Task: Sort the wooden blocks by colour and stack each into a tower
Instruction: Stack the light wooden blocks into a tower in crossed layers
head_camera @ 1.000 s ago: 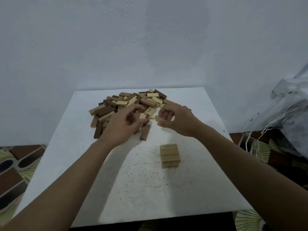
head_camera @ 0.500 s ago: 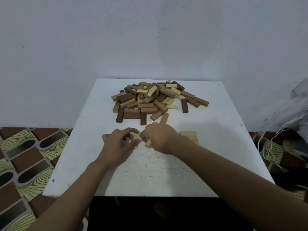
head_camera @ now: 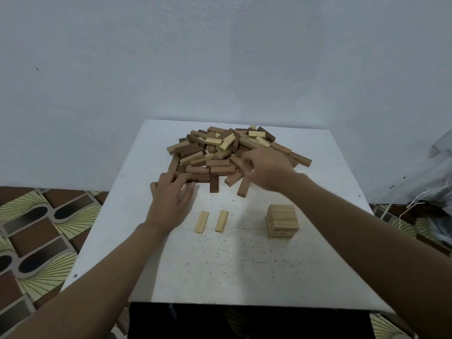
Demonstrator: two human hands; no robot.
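Note:
A heap of mixed wooden blocks (head_camera: 227,152), light, mid-brown and dark, lies at the far half of the white table (head_camera: 244,270). A short tower of light blocks (head_camera: 282,221) stands at the near right. Two loose light blocks (head_camera: 202,221) (head_camera: 221,220) lie side by side left of the tower. My left hand (head_camera: 171,199) reaches with spread, fairly straight fingers to a dark block at the heap's near left edge. My right hand (head_camera: 266,167) hovers over the heap's right side with fingers curled downward; whether they pinch a block is hidden.
A pale wall stands right behind the table. Patterned floor tiles (head_camera: 41,228) show at the left. A white bag with cords (head_camera: 433,182) sits beyond the table's right edge. A brown block (head_camera: 243,188) juts out of the heap toward me.
The two light blocks that my hands held together near the table's middle now lie on the table. Both hands have moved away from me to the heap.

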